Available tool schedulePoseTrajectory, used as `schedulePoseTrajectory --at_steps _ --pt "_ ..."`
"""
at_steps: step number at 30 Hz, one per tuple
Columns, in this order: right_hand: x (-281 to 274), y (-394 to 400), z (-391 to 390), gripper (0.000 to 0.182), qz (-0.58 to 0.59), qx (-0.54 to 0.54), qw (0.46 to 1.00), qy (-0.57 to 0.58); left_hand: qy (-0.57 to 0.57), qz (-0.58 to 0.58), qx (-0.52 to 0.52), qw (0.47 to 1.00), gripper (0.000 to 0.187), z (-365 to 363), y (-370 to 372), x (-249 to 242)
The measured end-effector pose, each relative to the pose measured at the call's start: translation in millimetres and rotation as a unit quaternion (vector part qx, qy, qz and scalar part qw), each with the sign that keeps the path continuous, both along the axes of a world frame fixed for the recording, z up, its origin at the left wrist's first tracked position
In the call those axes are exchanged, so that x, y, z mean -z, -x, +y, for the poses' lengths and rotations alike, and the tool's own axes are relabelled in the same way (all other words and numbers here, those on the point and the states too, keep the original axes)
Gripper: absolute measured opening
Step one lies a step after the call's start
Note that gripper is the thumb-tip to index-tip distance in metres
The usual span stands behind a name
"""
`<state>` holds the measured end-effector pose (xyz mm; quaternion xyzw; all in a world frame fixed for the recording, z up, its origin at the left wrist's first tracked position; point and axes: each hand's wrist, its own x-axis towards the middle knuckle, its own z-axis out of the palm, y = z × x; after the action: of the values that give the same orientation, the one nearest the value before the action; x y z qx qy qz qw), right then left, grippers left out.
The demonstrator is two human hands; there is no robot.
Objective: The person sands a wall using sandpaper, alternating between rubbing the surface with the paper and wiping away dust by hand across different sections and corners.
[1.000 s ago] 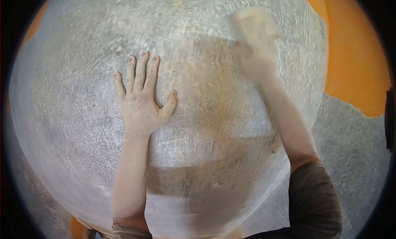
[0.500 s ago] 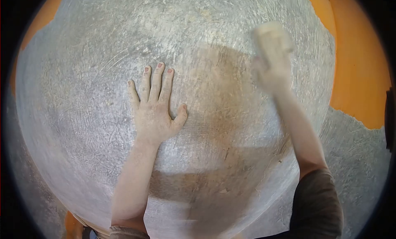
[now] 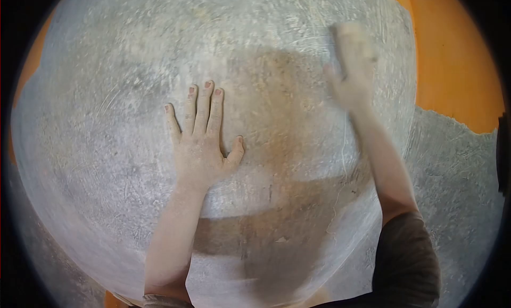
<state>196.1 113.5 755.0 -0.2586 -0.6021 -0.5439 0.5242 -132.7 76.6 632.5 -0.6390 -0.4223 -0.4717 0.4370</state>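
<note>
My left hand (image 3: 199,154) lies flat with fingers spread on a large, rounded, scratched grey surface (image 3: 122,175). Pale dust coats the fingers and the back of the hand. Up at the right, my right hand (image 3: 354,87) is closed over a pale block-like pad (image 3: 351,34) against the same surface. Motion blurs that hand and the pad, so the pad's exact kind and its underside cannot be made out. My shadow falls across the surface between the two arms.
Smooth orange areas (image 3: 452,63) with a ragged edge show beyond the rounded surface at the right, and another orange strip at the left. More grey mottled surface (image 3: 452,191) lies at lower right. A dark object (image 3: 502,154) stands at the far right edge.
The rounded surface and orange area have shifted left and slightly up in view. My left hand stays flat in nearly the same spot; my right hand with the pad has moved slightly up.
</note>
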Motion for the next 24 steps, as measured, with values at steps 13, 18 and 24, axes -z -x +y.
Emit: schedulePoseTrajectory --at_steps 13,18,24 --pt "11.0 -187.0 -9.4 0.072 0.226 0.112 0.966 0.057 -0.031 0.065 0.044 0.996 0.081 5.5 -100.2 -35.2" --pt "122.9 -110.5 -23.0 0.073 -0.081 -0.062 0.982 0.159 -0.028 0.098 0.069 0.992 0.081 6.1 -166.0 -55.0" --pt "66.0 -196.3 -17.7 0.056 0.005 -0.012 0.994 0.104 -0.041 0.133 0.054 0.989 0.075 7.4 -209.0 -84.6"
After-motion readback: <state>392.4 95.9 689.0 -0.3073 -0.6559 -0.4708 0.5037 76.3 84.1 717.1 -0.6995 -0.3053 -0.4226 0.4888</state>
